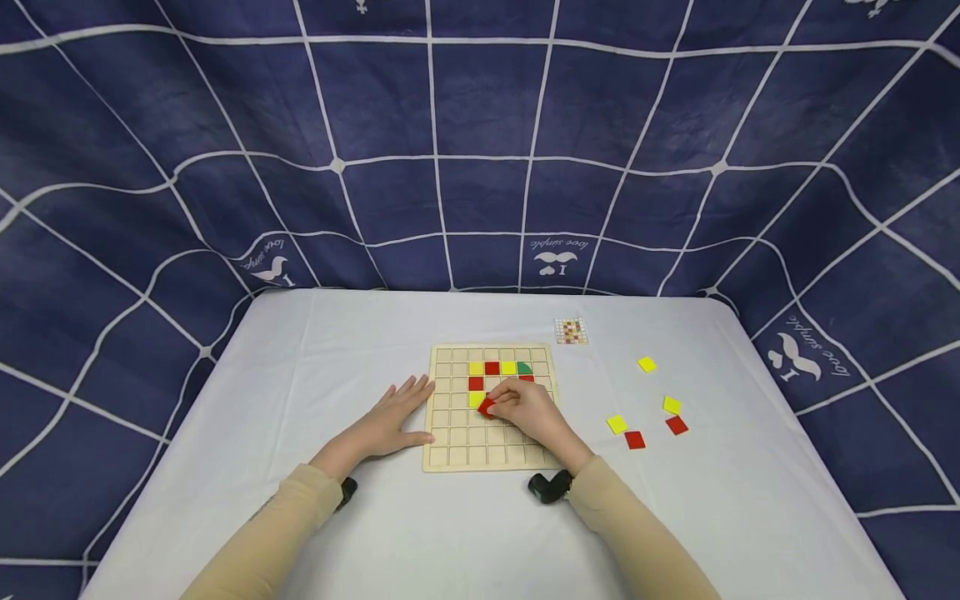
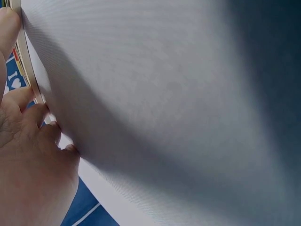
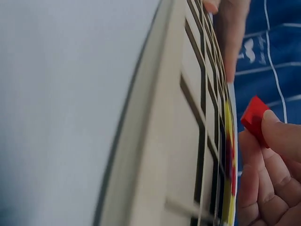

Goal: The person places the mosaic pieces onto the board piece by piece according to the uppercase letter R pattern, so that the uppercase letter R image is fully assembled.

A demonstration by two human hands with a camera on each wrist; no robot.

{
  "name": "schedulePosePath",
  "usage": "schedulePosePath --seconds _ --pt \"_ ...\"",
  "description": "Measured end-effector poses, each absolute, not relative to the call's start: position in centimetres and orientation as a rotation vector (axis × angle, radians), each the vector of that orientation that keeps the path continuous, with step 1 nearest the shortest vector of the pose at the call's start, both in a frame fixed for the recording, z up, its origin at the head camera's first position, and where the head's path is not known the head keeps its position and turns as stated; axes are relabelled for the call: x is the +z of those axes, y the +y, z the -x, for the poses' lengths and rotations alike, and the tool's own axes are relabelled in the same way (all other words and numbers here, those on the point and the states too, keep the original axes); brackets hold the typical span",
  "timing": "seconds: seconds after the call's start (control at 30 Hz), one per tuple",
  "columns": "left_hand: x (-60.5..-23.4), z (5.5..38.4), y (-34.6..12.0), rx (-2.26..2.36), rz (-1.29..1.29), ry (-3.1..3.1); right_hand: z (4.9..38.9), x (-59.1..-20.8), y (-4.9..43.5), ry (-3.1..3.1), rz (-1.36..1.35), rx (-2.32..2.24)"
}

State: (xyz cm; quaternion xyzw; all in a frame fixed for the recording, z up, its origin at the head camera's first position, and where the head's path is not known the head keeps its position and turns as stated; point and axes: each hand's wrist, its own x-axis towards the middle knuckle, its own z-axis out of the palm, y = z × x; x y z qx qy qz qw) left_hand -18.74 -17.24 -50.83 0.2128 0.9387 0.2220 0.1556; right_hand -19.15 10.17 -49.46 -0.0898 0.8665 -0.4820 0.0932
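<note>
My right hand (image 1: 525,409) pinches a red square tile (image 3: 255,116) between thumb and fingers, just over the wooden grid board (image 1: 450,457). In the head view this tile overlaps the board's middle cells, close below a yellow tile (image 1: 476,399). Flat on the table lies my left hand (image 1: 386,422), fingers spread, its fingertips and thumb touching the board's left edge. Along an upper row sit yellow and red tiles and a green rounded tile (image 1: 524,367). Another red tile (image 1: 476,383) lies in the row below. My right hand hides some of the board's cells.
Loose yellow tiles (image 1: 647,364) and red tiles (image 1: 634,440) lie on the white table (image 1: 352,333) right of the board. A small printed pattern card (image 1: 572,331) is behind the board's right corner. Blue checked cloth (image 1: 480,100) surrounds the table.
</note>
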Motion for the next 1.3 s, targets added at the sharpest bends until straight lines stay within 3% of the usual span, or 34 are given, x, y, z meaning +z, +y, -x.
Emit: schedulePosePath --seconds 0.3,0.93,1.3 --pt "-50.8 18.8 -17.3 0.639 -0.605 2.677 19.0 -49.4 8.2 2.619 0.457 -1.258" --pt "-50.7 18.9 -17.5 0.634 -0.598 2.679 18.6 -49.0 7.3 2.796 0.443 -1.06" --pt "-50.7 18.8 -17.3 0.644 -0.593 2.675 18.9 -48.0 11.5 2.724 0.293 -1.246"
